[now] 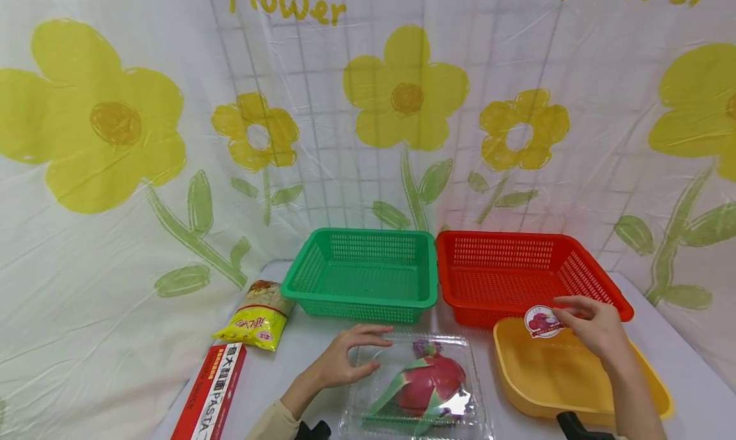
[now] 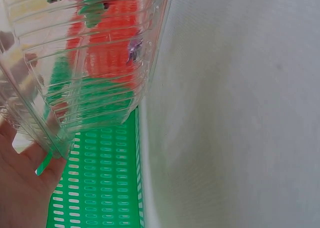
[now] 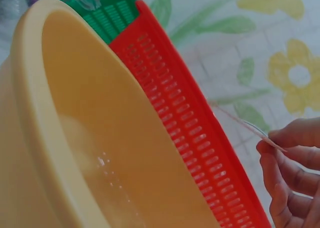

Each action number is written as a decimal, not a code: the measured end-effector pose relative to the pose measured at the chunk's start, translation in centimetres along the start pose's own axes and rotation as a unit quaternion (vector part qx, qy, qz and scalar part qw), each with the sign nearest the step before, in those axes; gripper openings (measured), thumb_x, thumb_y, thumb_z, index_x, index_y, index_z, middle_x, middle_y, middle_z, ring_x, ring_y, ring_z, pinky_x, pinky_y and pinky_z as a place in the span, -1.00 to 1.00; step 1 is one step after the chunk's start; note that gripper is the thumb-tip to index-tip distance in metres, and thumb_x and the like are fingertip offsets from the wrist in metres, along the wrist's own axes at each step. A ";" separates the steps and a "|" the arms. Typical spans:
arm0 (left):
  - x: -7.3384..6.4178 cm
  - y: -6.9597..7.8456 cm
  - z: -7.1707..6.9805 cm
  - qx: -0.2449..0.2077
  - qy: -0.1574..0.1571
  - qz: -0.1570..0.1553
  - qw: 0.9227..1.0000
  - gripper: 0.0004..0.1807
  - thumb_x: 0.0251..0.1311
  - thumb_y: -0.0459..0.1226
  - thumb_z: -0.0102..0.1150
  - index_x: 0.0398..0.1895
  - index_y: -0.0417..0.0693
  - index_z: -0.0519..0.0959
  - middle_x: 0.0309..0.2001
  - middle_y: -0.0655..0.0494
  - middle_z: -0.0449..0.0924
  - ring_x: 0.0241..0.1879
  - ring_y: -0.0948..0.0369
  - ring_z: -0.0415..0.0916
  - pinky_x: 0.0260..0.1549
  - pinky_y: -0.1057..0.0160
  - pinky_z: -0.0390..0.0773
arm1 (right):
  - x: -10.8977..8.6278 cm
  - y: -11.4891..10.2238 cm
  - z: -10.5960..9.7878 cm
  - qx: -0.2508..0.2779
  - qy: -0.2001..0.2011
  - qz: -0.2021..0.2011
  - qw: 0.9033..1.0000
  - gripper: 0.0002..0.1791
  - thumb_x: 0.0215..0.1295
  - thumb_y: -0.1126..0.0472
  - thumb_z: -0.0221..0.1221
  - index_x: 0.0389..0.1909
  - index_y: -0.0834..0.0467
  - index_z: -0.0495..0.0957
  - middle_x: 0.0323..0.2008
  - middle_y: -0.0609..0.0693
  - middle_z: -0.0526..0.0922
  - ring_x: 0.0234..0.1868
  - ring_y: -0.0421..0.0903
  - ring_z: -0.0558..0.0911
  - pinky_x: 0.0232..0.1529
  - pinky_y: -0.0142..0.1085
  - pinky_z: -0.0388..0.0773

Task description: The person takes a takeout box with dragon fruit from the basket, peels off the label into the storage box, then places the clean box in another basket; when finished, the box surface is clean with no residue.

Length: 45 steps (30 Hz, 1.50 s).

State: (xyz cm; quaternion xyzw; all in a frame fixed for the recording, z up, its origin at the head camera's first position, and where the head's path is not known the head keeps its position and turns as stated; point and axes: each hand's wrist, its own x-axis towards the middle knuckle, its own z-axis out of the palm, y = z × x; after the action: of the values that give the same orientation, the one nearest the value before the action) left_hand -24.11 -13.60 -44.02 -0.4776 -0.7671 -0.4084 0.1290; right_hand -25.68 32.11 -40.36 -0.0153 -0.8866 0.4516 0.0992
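And there, far side, the red basket (image 1: 506,235) and green basket (image 1: 359,303) stand side by side; the yellow tub (image 1: 552,373) sits nearer right; near centre, the clear box (image 1: 397,357) cases a dragon fruit (image 1: 431,382), left hand (image 1: 347,358) above, fingers apart, contact unclear; right hand (image 1: 591,325) pinches the label (image 1: 542,322) by its edge, probably sparing its face, printed side visible overhead, while the right wrist view catches it edge-on, thin

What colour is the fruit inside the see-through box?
The fruit is mostly pinkish-red with green parts; it shows best in the head view.
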 end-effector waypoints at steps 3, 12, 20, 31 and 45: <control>0.0 0.0 0.0 0.001 0.000 0.000 1.000 -0.63 0.14 -0.43 0.23 0.06 -0.20 0.64 0.20 -0.16 0.53 0.18 -0.11 0.47 0.13 -0.04 0.48 | 0.1 0.2 -0.2 0.000 0.003 0.001 1.000 -0.49 0.35 0.06 0.23 0.10 0.41 0.54 -0.22 0.11 0.69 -0.38 -0.32 0.53 -0.37 -0.37 0.61; 0.0 0.0 0.0 0.002 0.000 0.000 1.000 -0.62 0.13 -0.43 0.24 0.07 -0.19 0.64 0.21 -0.13 0.53 0.18 -0.11 0.47 0.13 -0.03 0.48 | 0.0 0.9 -0.8 0.005 0.008 -0.001 1.000 -0.52 0.35 0.06 0.24 0.02 0.42 0.57 -0.26 0.05 0.69 -0.40 -0.36 0.53 -0.38 -0.37 0.60; -0.1 -0.3 0.1 0.000 0.000 0.002 1.000 -0.61 0.15 -0.40 0.24 0.09 -0.16 0.63 0.23 -0.11 0.52 0.20 -0.09 0.46 0.14 -0.03 0.47 | 0.0 1.6 -1.4 0.009 0.003 0.001 1.000 -0.53 0.35 0.10 0.24 -0.01 0.47 0.57 -0.31 0.02 0.72 -0.42 -0.37 0.54 -0.40 -0.36 0.59; -0.7 -2.0 0.7 -0.006 0.001 0.002 1.000 -0.59 0.15 -0.42 0.24 0.12 -0.13 0.62 0.25 -0.10 0.50 0.23 -0.06 0.44 0.15 -0.05 0.47 | 0.7 2.5 -2.3 -0.016 -0.043 0.037 0.998 -0.52 0.36 0.16 0.22 -0.05 0.58 0.53 -0.39 0.13 0.74 -0.46 -0.27 0.60 -0.40 -0.41 0.53; 0.1 0.1 0.0 -0.003 -0.002 0.003 1.000 -0.62 0.15 -0.44 0.22 0.08 -0.19 0.63 0.20 -0.17 0.53 0.18 -0.13 0.47 0.12 -0.05 0.49 | 0.9 4.1 -3.7 -0.122 -0.054 0.047 0.990 -0.58 0.28 0.14 0.25 -0.20 0.51 0.58 -0.41 0.21 0.71 -0.39 -0.03 0.59 -0.42 -0.26 0.46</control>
State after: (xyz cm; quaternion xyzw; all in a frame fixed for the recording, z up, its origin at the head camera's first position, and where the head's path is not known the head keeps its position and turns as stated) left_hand -24.10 -13.59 -43.93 -0.4812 -0.7645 -0.4095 0.1275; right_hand -26.11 37.58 -41.42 -0.0442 -0.9372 0.3448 0.0277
